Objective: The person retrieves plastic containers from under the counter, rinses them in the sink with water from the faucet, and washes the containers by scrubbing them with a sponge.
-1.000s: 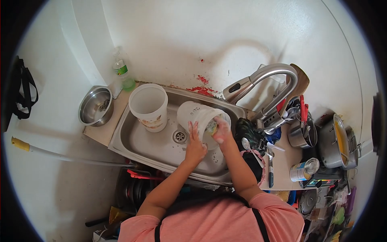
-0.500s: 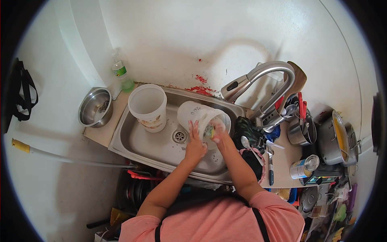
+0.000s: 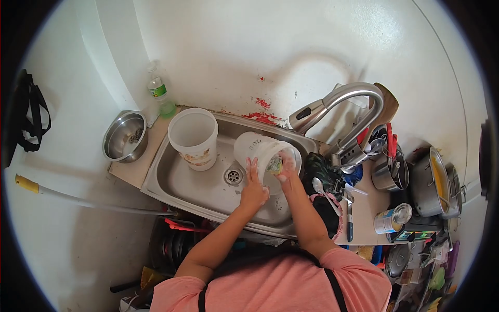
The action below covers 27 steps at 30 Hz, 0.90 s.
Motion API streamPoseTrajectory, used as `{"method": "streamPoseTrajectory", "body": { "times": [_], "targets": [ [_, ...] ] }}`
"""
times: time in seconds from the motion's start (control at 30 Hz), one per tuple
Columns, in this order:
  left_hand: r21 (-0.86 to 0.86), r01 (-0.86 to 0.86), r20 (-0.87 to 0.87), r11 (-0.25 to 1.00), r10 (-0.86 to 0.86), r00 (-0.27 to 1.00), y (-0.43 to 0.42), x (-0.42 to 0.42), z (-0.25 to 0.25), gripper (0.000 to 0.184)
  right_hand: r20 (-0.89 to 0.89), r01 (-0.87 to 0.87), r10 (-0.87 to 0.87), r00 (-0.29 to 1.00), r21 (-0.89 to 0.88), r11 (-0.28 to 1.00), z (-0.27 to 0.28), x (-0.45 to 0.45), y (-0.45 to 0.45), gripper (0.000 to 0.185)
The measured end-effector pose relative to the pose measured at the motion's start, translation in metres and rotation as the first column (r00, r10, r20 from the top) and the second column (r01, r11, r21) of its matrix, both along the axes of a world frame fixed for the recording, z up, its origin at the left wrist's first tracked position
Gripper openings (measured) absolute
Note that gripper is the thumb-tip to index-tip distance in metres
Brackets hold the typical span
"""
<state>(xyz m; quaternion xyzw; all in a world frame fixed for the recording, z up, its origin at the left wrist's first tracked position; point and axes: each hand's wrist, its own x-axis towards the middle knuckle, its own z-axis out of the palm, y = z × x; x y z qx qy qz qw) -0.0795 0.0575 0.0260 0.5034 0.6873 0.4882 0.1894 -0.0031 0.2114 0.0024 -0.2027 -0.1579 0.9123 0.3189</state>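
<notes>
A white plastic container (image 3: 253,147) lies on its side in the steel sink (image 3: 208,196), its mouth turned to the right. My left hand (image 3: 253,190) holds its near side, fingers spread along the wall. Inside the mouth, my right hand (image 3: 285,167) grips a green and yellow sponge (image 3: 275,164), partly hidden by the fingers and the rim. A second white container (image 3: 193,136) with a printed band stands upright on the sink's left side. The drain (image 3: 233,177) shows between the two containers.
A steel faucet (image 3: 345,99) arches over the sink's right end. Left of the sink are a metal bowl (image 3: 126,138) and a plastic bottle (image 3: 158,89). To the right are a utensil pot (image 3: 387,174), a can (image 3: 387,220), a knife (image 3: 350,223) and large pots (image 3: 426,190).
My right hand and the sponge have shifted inside the container's mouth. The whole view has moved slightly. My left hand keeps its hold.
</notes>
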Motion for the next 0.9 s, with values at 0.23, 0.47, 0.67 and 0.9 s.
{"method": "streamPoseTrajectory", "body": {
  "times": [0.23,0.47,0.67,0.9],
  "targets": [
    [-0.046,0.009,-0.004,0.999,-0.01,1.0,0.0,-0.004,0.006,0.09,0.132,-0.128,0.082,0.988,0.399,0.908,0.0,-0.009,-0.018,0.036],
    [-0.052,-0.019,-0.06,0.998,0.016,0.998,0.003,-0.002,0.005,0.091,-0.097,0.02,-0.018,0.995,0.017,1.0,-0.009,-0.005,0.001,0.028],
    [-0.062,-0.036,-0.116,0.997,0.029,0.993,0.006,-0.006,0.003,0.093,0.246,-0.093,-0.03,0.969,0.473,0.876,0.018,-0.014,-0.028,0.034],
    [-0.146,-0.036,-0.101,0.989,0.022,0.995,0.007,-0.003,0.002,0.093,0.012,-0.041,0.04,0.999,0.072,0.997,-0.006,-0.004,0.009,0.031]
  ]
}}
